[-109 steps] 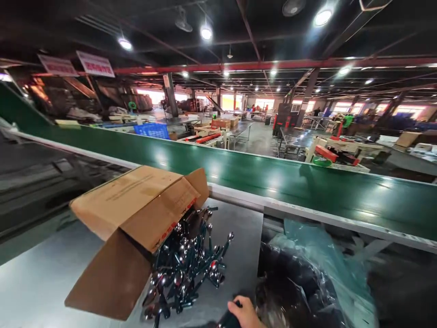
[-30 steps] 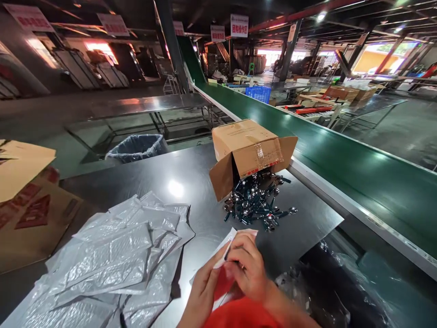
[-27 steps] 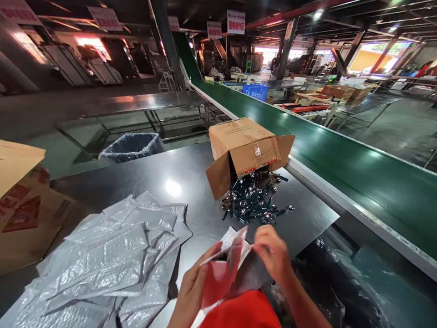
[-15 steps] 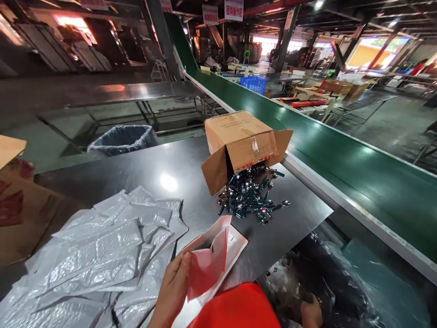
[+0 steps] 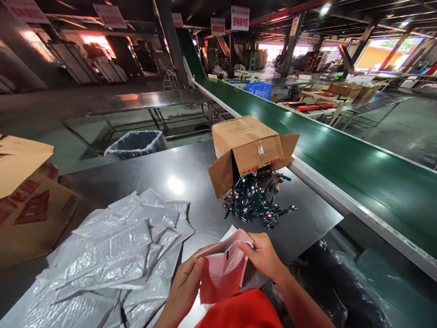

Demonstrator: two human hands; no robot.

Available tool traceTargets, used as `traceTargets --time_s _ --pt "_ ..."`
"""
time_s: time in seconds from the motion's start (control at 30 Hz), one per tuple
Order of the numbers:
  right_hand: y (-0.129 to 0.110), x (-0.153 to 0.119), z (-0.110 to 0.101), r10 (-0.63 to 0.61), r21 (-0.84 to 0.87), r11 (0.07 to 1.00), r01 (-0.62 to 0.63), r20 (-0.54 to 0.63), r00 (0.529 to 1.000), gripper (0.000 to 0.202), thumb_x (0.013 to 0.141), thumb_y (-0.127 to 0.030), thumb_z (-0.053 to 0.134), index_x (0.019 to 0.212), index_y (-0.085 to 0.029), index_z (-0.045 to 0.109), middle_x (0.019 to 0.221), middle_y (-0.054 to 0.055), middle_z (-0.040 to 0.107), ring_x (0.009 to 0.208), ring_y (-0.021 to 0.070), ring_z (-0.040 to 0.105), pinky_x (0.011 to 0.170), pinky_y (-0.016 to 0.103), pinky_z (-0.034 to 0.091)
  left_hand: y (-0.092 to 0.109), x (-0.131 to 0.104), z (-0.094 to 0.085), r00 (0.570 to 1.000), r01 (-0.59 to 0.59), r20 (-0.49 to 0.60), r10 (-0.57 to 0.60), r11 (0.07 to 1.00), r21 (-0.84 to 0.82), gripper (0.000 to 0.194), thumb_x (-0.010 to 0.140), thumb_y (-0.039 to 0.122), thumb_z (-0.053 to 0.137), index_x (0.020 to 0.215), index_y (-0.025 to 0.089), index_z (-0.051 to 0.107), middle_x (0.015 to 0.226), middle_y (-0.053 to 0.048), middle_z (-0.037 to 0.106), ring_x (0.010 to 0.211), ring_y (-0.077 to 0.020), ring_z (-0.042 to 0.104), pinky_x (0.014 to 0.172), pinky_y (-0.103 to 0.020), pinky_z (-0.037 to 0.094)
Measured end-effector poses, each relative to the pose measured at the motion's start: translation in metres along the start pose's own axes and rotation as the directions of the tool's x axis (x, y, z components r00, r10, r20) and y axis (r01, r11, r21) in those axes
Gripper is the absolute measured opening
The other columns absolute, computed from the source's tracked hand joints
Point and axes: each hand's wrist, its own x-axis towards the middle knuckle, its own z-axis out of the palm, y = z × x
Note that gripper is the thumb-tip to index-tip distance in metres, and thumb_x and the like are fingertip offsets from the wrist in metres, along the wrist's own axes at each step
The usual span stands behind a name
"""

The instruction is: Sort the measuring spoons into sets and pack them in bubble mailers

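A white padded mailer [image 5: 221,278], tinted pinkish on the side toward me, is held up in front of my body. My left hand [image 5: 187,278] grips its left edge, thumb on the near side. On the opposite edge, my right hand [image 5: 264,255] pinches the upper right corner. Whether anything is inside the mailer cannot be seen. Just beyond it, a heap of shiny metal spoons with dark green handles [image 5: 252,196] spills from a cardboard box [image 5: 246,132] lying on its side. To the left lies a pile of flat white padded mailers [image 5: 112,250].
Along the right of the metal table [image 5: 201,173] runs a green conveyor belt [image 5: 341,141]. A lined bin [image 5: 136,145] stands behind the table. Another carton [image 5: 34,214] is at far left, and dark plastic bags [image 5: 327,282] lie below the right edge.
My right hand has come up from the plastic bags at lower right and taken hold of the mailer's right edge. My left hand keeps its grip. The view has shifted slightly left.
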Motion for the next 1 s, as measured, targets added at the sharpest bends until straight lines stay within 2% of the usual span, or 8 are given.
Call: traceTargets --time_s 0.1,0.2,0.43,0.57,0.73,0.83,0.93,1.0 --pt "-0.005 0.001 -0.004 -0.103 0.041 0.994 0.1 0.075 0.992 0.04 0.099 -0.043 0.047 0.092 -0.019 0.078 0.074 0.005 0.077 0.061 0.0146 0.068 0.062 0.022 0.051 0.005 0.003 -0.013 0.991 -0.133 0.008 0.133 0.984 0.12 0.045 0.082 0.062 0.059 0.09 0.023 0.081 0.096 -0.01 0.08 0.094 -0.0288 0.073 0.09 -0.039 0.057" --pt "-0.003 0.005 -0.009 -0.198 0.133 0.974 0.185 0.09 0.976 0.03 0.097 -0.037 0.053 0.107 -0.021 0.078 0.088 0.008 0.08 0.072 0.0175 0.074 0.064 0.024 0.054 0.018 0.006 -0.026 0.97 -0.244 0.05 0.239 0.943 0.226 0.035 0.083 0.053 0.063 0.097 0.026 0.081 0.079 -0.008 0.08 0.068 -0.024 0.074 0.065 -0.031 0.06" --pt "-0.009 0.014 -0.016 -0.228 0.432 0.889 0.153 0.127 0.965 0.032 0.095 -0.037 0.054 0.083 -0.024 0.081 0.072 0.004 0.076 0.066 0.0177 0.072 0.064 0.028 0.055 0.05 0.009 -0.039 0.89 -0.358 0.337 0.307 0.928 0.102 0.034 0.088 0.048 0.058 0.078 0.028 0.084 0.063 -0.009 0.076 0.053 -0.0231 0.069 0.049 -0.029 0.05" --pt "-0.013 0.012 -0.021 -0.221 0.516 0.851 0.098 0.181 0.958 0.039 0.094 -0.038 0.047 0.076 -0.022 0.078 0.069 0.004 0.074 0.067 0.0184 0.068 0.067 0.03 0.053 0.052 0.004 -0.041 0.886 -0.327 0.365 0.286 0.944 0.055 0.04 0.088 0.051 0.055 0.077 0.025 0.083 0.065 -0.01 0.076 0.055 -0.0236 0.067 0.051 -0.031 0.047" --pt "-0.017 0.008 -0.007 -0.117 0.36 0.926 0.109 0.001 0.993 0.041 0.084 -0.059 0.058 0.069 -0.021 0.066 0.064 0.002 0.065 0.061 0.0167 0.06 0.061 0.028 0.048 0.052 -0.001 -0.034 0.942 -0.314 0.203 0.268 0.917 0.245 0.034 0.078 0.053 0.067 0.072 0.023 0.081 0.067 -0.01 0.076 0.059 -0.025 0.069 0.057 -0.032 0.053" --pt "-0.018 0.003 0.01 -0.015 0.267 0.962 0.053 -0.143 0.99 0.036 0.077 -0.048 0.073 0.063 -0.022 0.054 0.06 -0.003 0.058 0.057 0.0131 0.054 0.058 0.025 0.045 0.046 -0.004 -0.026 0.958 -0.259 -0.028 0.286 0.902 0.346 0.02 0.067 0.044 0.079 0.069 0.024 0.076 0.065 -0.005 0.074 0.054 -0.0193 0.066 0.053 -0.027 0.052" --pt "-0.016 0.001 0.025 0.052 0.358 0.934 0.014 -0.174 0.983 0.026 0.08 -0.038 0.072 0.071 -0.022 0.053 0.066 -0.002 0.061 0.063 0.0144 0.059 0.063 0.026 0.048 0.036 -0.007 -0.017 0.94 -0.155 -0.255 0.228 0.949 0.274 0.034 0.063 0.052 0.081 0.08 0.025 0.07 0.073 -0.002 0.073 0.063 -0.0197 0.068 0.055 -0.026 0.053" --pt "-0.012 0.004 0.032 0.138 0.492 0.869 -0.055 -0.134 0.981 0.023 0.08 -0.037 0.071 0.087 -0.024 0.054 0.073 -0.001 0.065 0.067 0.0155 0.062 0.064 0.027 0.05 0.03 -0.005 -0.018 0.932 -0.098 -0.313 0.183 0.958 0.269 0.044 0.062 0.06 0.079 0.087 0.024 0.069 0.082 -0.003 0.074 0.069 -0.0209 0.069 0.057 -0.026 0.053"
